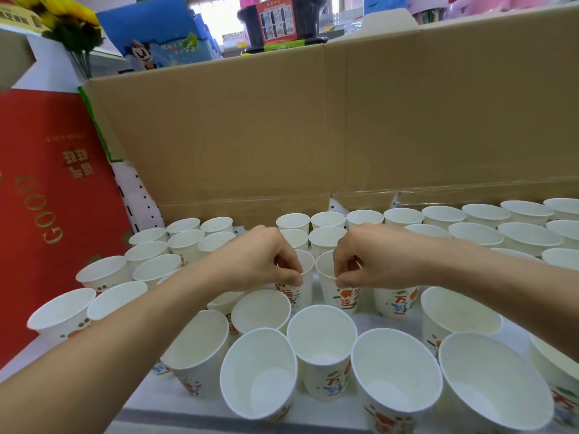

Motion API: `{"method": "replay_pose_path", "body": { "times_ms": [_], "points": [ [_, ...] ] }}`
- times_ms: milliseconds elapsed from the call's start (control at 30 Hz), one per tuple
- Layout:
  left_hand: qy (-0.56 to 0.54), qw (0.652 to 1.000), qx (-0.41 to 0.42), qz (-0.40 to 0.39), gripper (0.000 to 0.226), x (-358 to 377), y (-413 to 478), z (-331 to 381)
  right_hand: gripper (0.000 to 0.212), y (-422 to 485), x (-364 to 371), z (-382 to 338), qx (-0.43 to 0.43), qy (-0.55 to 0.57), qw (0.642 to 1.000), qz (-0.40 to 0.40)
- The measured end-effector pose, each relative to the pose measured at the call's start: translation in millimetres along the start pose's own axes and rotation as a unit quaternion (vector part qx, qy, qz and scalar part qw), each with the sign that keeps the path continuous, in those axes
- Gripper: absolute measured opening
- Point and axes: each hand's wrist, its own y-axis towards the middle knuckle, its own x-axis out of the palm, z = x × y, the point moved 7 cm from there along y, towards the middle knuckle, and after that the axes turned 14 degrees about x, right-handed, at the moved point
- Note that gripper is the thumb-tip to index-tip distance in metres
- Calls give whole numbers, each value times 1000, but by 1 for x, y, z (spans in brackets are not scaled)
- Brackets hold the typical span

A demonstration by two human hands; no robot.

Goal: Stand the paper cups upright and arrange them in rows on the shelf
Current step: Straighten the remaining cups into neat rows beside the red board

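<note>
Several white paper cups with coloured print stand upright on a white shelf point(316, 286), open ends up. My left hand point(266, 261) pinches the rim of one cup point(305, 277) in the middle. Right beside it, my right hand point(363, 261) pinches the rim of a second cup point(326, 277). The two cups stand side by side, a small gap between them. More cups run in rows behind my hands toward the back point(326, 219). Bigger-looking cups crowd the front point(321, 339).
A tall brown cardboard wall point(282, 126) closes the back of the shelf. A red box with gold "GOOD" lettering point(50, 198) leans at the left. A white perforated panel point(141, 202) shows at the back left corner. Yellow flowers point(72, 23) stand above.
</note>
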Motion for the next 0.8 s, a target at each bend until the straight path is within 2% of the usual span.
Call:
{"method": "replay_pose_path", "body": {
  "times_ms": [267, 333, 433, 533, 633, 700, 800],
  "points": [
    [-16, 1000, -7, -13, 9, 3, 1, 0, 17, 1, 0, 2, -6, -3, 1000, 13],
    [-11, 1000, -10, 5, 13, -5, -2, 5, 22, -3, -6, 6, -2, 5, 999, 32],
    [11, 999, -19, 32, 24, -25, -9, 26, 31, -19, -22, 15, -1, 51, 998, 46],
    [39, 999, -24, 18, 44, -33, -22, 63, 36, -49, -40, 28, -1, 86, 995, 45],
    [22, 996, 3, 88, 49, -29, -37, 111, 41, -91, -51, 51, 8, 112, 992, 66],
    [-13, 989, 38, 145, 47, -17, -43, 147, 40, -124, -57, 68, 13, 166, 980, 113],
    [-35, 980, 91, 176, 40, 15, -42, 188, 30, -173, -55, 94, 14, 248, 948, 202]
  ]
}}
